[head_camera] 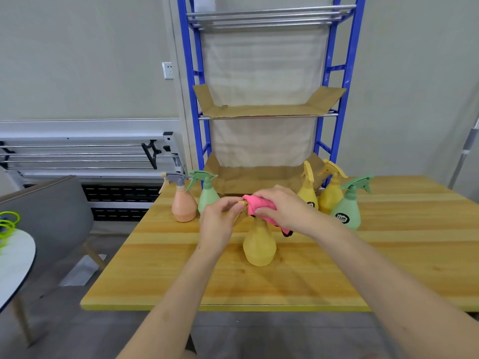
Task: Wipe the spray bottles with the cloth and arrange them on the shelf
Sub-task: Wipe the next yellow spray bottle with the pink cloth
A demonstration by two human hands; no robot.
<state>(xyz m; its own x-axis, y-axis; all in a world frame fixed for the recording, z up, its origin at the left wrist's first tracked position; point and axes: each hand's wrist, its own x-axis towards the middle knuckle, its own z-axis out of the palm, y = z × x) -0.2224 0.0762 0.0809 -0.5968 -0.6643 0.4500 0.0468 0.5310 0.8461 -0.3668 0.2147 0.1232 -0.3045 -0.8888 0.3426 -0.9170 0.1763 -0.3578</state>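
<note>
A person's two hands meet over a yellow spray bottle [259, 244] standing on the wooden table [388, 268]. The left hand [220, 221] pinches the brass nozzle tip of the bottle's head between thumb and fingertips, while the right hand [282, 206] curls over a pink cloth [259, 206] bunched around the trigger head. The step in hand appears to be wiping the sprayer head; it would go best with the nozzle held steady by the left hand while the cloth is drawn back along the trigger and down the neck, the base kept flat on the table so the bottle does not tip. The bottle's body sits directly below both hands, between the wrists. Beyond the left hand stand a peach spray bottle [184, 206] and a green spray bottle [207, 195]; beyond the right, two yellow spray bottles [329, 195] and a second green bottle [347, 208]. Behind them rises the blue shelf [334, 68], its cardboard-lined tiers holding no bottles yet.
</note>
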